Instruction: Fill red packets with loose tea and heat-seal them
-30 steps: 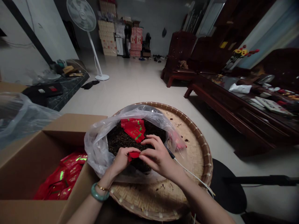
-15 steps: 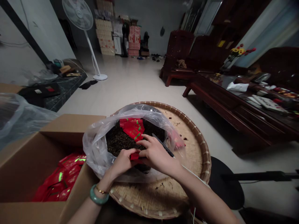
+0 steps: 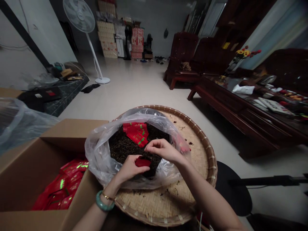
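Note:
My left hand holds a small red packet between thumb and fingers, its dark mouth facing up, over the near side of a clear plastic bag. Dark, wiry dried leaves that look like tea fill the bag. Just above and right of the packet, my right hand has its thumb and fingertips pinched together over the leaves. Whether anything is between those fingertips cannot be made out. Flat red packets with green marks lie on top of the leaves at the far side.
The bag stands on a round woven bamboo tray with scattered leaf bits. At left is an open cardboard box holding several red packets. A black round stand base is at right, a dark wooden table beyond.
My right hand has drawn away from the packet and its fingers have closed to a pinch. The packet's mouth now shows in my left hand. A slim black object beside my right hand is no longer visible.

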{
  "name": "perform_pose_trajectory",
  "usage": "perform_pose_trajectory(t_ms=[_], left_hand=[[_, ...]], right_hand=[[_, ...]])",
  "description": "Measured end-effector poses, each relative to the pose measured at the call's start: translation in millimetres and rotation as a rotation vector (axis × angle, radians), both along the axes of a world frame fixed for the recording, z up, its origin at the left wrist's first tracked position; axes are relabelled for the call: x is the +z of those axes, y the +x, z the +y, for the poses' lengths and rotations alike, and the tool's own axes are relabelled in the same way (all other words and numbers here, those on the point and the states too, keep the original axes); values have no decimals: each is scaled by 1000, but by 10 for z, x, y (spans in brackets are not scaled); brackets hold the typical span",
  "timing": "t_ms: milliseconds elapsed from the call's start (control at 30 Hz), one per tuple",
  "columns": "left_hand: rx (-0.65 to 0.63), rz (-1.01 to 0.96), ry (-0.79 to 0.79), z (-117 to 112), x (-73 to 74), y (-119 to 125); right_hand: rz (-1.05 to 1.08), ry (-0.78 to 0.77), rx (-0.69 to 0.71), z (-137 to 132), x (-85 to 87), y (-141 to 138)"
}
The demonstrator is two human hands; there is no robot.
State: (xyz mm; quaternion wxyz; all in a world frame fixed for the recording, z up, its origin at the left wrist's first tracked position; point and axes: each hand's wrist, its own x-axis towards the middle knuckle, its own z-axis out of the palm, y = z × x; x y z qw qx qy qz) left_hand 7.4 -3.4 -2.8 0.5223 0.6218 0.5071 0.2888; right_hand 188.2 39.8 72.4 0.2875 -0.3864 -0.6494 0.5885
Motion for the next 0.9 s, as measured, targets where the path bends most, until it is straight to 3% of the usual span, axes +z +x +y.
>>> perform_pose_trajectory(t_ms=[100,200,300,433,567,667,800,900], left_hand=[[17,-24,-15,2,13,-18],[51,-38,-1,8,15,-44],[98,-25,37,25,5,-58],[125,25,57,52,-23,-32],[97,40,66,54,-21,4],[94,25,67,46,11,-4],[82,10,67,41,29,-24],[83,67,101,36,15,11]], right_hand=[[7,-17,-119,64,-40,84],[-170,242,-238,53,-63,152],[-266,504,-156,-43,-57,146],[-361,697,40,-168,-72,27],[-436,693,93,-167,-178,-81],[-377,623,105,-132,-239,-96],[-283,434,-5,-124,-248,-90],[-372,412,-102,-153,-252,-157]])
